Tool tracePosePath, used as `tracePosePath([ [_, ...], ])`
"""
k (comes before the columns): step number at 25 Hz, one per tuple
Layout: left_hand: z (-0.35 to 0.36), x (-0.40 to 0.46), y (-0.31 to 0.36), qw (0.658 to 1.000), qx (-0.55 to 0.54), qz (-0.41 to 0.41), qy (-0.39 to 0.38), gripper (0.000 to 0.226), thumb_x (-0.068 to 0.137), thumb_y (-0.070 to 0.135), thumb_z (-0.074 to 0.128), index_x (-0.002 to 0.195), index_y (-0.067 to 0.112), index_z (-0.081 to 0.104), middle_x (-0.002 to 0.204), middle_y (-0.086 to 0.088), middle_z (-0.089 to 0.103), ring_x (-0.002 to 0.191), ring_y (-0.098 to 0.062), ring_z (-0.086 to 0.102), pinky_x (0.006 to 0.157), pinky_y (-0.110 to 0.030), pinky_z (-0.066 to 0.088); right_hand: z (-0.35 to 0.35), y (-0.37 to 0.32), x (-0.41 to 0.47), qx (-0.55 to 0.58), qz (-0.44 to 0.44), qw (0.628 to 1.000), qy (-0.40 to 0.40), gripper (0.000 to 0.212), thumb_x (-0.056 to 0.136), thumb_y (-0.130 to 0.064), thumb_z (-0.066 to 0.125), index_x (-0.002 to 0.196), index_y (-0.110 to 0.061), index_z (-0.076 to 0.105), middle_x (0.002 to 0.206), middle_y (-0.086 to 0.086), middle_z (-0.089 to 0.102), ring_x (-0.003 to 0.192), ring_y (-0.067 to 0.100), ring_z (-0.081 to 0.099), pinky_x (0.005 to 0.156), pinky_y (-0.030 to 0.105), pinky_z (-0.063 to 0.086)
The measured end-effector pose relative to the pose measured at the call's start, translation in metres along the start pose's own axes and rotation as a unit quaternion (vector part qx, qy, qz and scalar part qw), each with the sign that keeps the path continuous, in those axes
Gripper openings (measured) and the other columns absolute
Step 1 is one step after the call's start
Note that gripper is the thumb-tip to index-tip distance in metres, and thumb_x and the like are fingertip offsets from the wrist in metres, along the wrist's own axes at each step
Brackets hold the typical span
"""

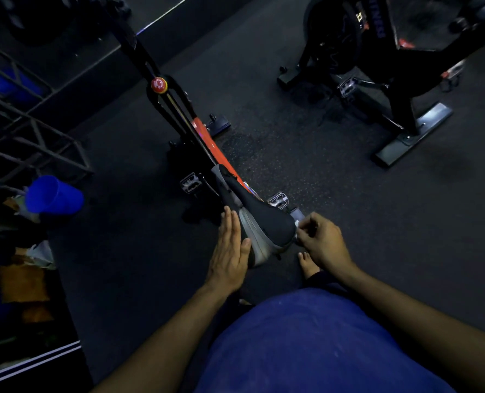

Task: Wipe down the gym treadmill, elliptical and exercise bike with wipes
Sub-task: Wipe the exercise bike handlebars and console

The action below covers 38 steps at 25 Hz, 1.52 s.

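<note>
**Saddle wipe under way, and the grip on that wipe looks thin**

Saddle of the orange-framed exercise bike sits dead centre, right below the camera, and both hands are on it. Left hand lies flat against the saddle's left flank, fingers straight, steadying and holding nothing. Right hand is curled at the rear right edge, fingertips pinching a small white wipe against the saddle's rim.

Now the risks. Only a sliver of that wipe shows, so it is bunched tight; a scrap that small could slip out of the pinch and drop to the dark floor, where it would pick up grit. Light is poor, too, and missed patches on black upholstery would be hard to spot. A bare foot stands just beside the bike, near the right pedal; nudge the crank while rubbing and that pedal could swing toward the toes. A second bike waits well apart, upper right.
</note>
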<state>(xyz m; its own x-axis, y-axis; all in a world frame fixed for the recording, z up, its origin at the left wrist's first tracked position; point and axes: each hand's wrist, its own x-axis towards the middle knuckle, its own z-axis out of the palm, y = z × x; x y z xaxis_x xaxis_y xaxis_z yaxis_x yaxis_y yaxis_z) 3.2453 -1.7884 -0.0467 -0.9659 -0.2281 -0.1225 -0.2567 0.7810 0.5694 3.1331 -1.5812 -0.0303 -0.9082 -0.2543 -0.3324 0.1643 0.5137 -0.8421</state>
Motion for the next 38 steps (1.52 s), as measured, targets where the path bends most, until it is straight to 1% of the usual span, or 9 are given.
tracePosePath([
  [5,-0.002,-0.002,-0.016,0.998,0.002,0.05,-0.03,0.07,0.103,0.049,0.016,0.157,0.012,-0.01,0.165,0.002,-0.025,0.153,-0.008,-0.021,0.126,-0.028,-0.007,0.035,-0.006,-0.039,0.072,0.105,0.986,0.11,0.011,0.085,-0.006,0.074,0.089,-0.004,0.064,0.074,-0.006,0.065,0.06,-0.005,0.059,0.065,0.018,0.048],
  [7,-0.005,-0.002,-0.022,0.996,0.009,0.074,-0.051,0.07,0.102,0.05,0.015,0.156,0.014,-0.013,0.164,0.002,-0.027,0.153,-0.009,-0.023,0.126,-0.029,-0.008,0.048,-0.011,-0.055,0.079,0.109,0.982,0.129,0.012,0.082,-0.005,0.075,0.088,-0.006,0.064,0.076,-0.006,0.066,0.064,-0.003,0.06,0.068,0.021,0.049],
  [11,-0.015,-0.002,-0.035,0.987,0.047,0.113,-0.105,0.072,0.1,0.053,0.009,0.156,0.015,-0.016,0.163,0.001,-0.031,0.151,-0.009,-0.028,0.125,-0.032,-0.01,0.074,-0.027,-0.082,0.088,0.084,0.983,0.136,0.012,0.083,-0.011,0.077,0.083,-0.018,0.068,0.079,-0.009,0.07,0.07,-0.005,0.064,0.063,0.008,0.047],
  [17,-0.023,-0.004,-0.05,0.973,0.087,0.163,-0.136,0.073,0.1,0.052,0.007,0.158,0.015,-0.017,0.162,0.001,-0.035,0.151,-0.01,-0.029,0.127,-0.036,-0.007,0.081,-0.044,-0.071,-0.166,-0.097,0.973,0.129,0.006,0.092,-0.018,0.067,0.095,-0.014,0.07,0.094,0.001,0.065,0.085,0.016,0.062,0.074,0.032,0.049],
  [21,-0.027,-0.001,-0.052,0.971,0.07,0.182,-0.136,0.072,0.101,0.053,0.013,0.158,0.016,-0.013,0.164,0.001,-0.028,0.152,-0.01,-0.025,0.126,-0.034,-0.006,0.093,-0.078,-0.034,-0.309,-0.105,0.944,0.057,0.016,0.101,-0.02,0.05,0.101,-0.008,0.062,0.103,0.01,0.058,0.092,0.029,0.061,0.069,0.035,0.04],
  [24,-0.04,0.004,-0.061,0.964,0.062,0.213,-0.147,0.071,0.104,0.049,0.023,0.162,0.015,-0.003,0.169,0.003,-0.018,0.155,-0.01,-0.016,0.126,-0.034,-0.003,0.099,-0.095,-0.011,-0.336,-0.122,0.934,0.019,0.015,0.101,-0.02,0.048,0.103,-0.007,0.057,0.108,0.013,0.057,0.097,0.033,0.061,0.068,0.035,0.035],
  [28,-0.074,0.026,-0.083,0.949,0.096,0.256,-0.156,0.064,0.107,0.041,0.029,0.162,0.012,0.015,0.171,0.004,-0.002,0.157,-0.01,0.0,0.127,-0.033,0.0,0.099,-0.089,-0.007,-0.291,-0.156,0.944,0.029,0.009,0.098,-0.015,0.054,0.097,-0.008,0.058,0.101,0.013,0.058,0.091,0.033,0.062,0.067,0.038,0.041],
  [33,-0.108,0.102,-0.087,0.89,0.187,0.393,-0.138,0.057,0.106,0.031,0.037,0.158,0.008,0.03,0.169,-0.006,0.019,0.157,-0.019,0.014,0.127,-0.043,0.012,0.093,-0.057,-0.045,-0.242,-0.121,0.96,0.077,0.016,0.098,-0.025,0.049,0.093,-0.014,0.058,0.093,0.002,0.053,0.079,0.022,0.06,0.062,0.04,0.052],
  [38,-0.096,0.187,-0.046,0.791,0.237,0.53,-0.191,0.054,0.106,0.033,0.038,0.156,0.012,0.036,0.164,-0.004,0.032,0.153,-0.017,0.026,0.125,-0.047,0.021,0.099,-0.05,-0.074,-0.196,-0.044,0.97,0.138,0.003,0.095,-0.024,0.059,0.095,-0.021,0.059,0.092,-0.006,0.053,0.078,0.012,0.057,0.064,0.026,0.047],
])
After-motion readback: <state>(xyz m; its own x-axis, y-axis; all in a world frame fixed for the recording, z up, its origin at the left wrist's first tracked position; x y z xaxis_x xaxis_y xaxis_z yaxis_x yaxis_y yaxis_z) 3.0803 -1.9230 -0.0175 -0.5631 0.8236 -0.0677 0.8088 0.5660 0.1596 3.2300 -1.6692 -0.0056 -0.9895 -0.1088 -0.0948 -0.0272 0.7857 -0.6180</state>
